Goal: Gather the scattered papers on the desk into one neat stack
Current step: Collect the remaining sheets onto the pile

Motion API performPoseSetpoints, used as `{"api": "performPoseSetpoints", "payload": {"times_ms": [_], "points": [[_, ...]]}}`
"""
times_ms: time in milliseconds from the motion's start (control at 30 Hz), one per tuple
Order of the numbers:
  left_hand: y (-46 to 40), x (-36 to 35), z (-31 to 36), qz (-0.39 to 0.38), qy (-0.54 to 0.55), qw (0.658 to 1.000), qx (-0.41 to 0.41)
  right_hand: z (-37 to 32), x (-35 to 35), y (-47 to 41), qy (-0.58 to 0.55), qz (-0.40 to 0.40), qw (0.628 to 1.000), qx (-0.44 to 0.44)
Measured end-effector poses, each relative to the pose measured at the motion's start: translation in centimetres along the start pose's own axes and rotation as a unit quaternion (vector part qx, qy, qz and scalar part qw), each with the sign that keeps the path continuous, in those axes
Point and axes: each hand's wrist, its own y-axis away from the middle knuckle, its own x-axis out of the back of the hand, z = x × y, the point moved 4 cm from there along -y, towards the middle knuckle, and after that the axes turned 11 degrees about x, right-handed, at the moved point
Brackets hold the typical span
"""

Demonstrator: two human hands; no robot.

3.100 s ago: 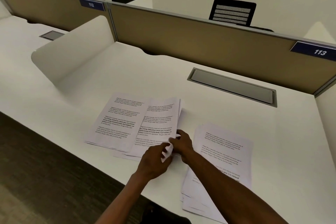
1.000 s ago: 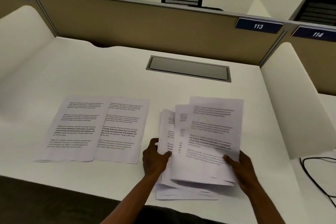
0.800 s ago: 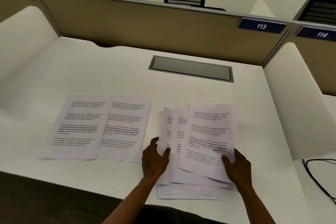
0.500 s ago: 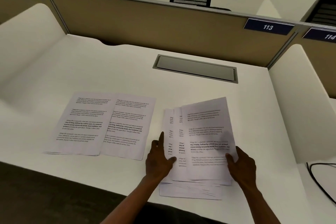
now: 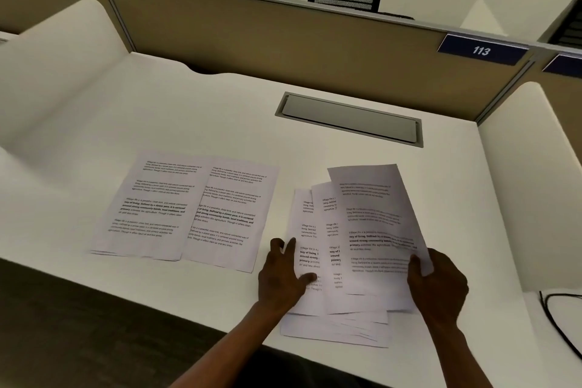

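1. Fanned pile of papers (image 5: 340, 261): on the white desk (image 5: 220, 123) between my hands, edges uneven, lower sheets poking out toward me.
2. Top sheet (image 5: 374, 230): pinched at its right edge by my right hand (image 5: 437, 287), thumb on top; tilted more clockwise than half a second ago, its far corner lifted.
3. My left hand (image 5: 283, 277): fingers spread flat on the pile's left edge, pressing, not closed on anything; thumb now lying on the paper.
4. Two loose sheets (image 5: 189, 211): left of my left hand, flat, overlapping side by side, unchanged.
5. Cable hatch (image 5: 349, 118): beyond the pile.
6. Partition label "113" (image 5: 482, 50): far right.
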Motion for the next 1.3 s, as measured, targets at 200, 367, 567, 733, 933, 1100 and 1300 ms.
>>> {"api": "performPoseSetpoints", "payload": {"times_ms": [200,367,567,733,933,1100,1300], "points": [[-0.1,0.0,0.2,0.009,-0.008,1.000,0.002,-0.1,-1.1,0.2,-0.002,-0.051,0.999,0.002],[-0.1,0.3,0.1,0.015,-0.006,1.000,0.011,-0.6,-1.1,-0.1,-0.085,-0.077,0.993,-0.014],[0.1,0.3,0.1,0.008,-0.015,1.000,-0.007,-0.2,0.7,-1.3,-0.189,-0.073,0.977,-0.070],[0.1,0.5,0.0,-0.003,0.005,1.000,-0.015,1.4,1.8,-3.2,-0.355,-0.029,0.916,-0.184],[-0.1,0.7,-0.8,-0.035,0.025,0.999,-0.012,2.5,-3.1,-0.9,-0.361,-0.120,0.898,-0.219],[0.3,0.8,-0.7,-0.041,0.044,0.998,-0.001,1.5,-4.6,0.7,-0.143,-0.131,0.974,-0.120],[1.1,1.3,-1.2,0.021,0.046,0.998,-0.023,-0.4,-2.6,-1.1,-0.170,-0.081,0.978,-0.094]]}}
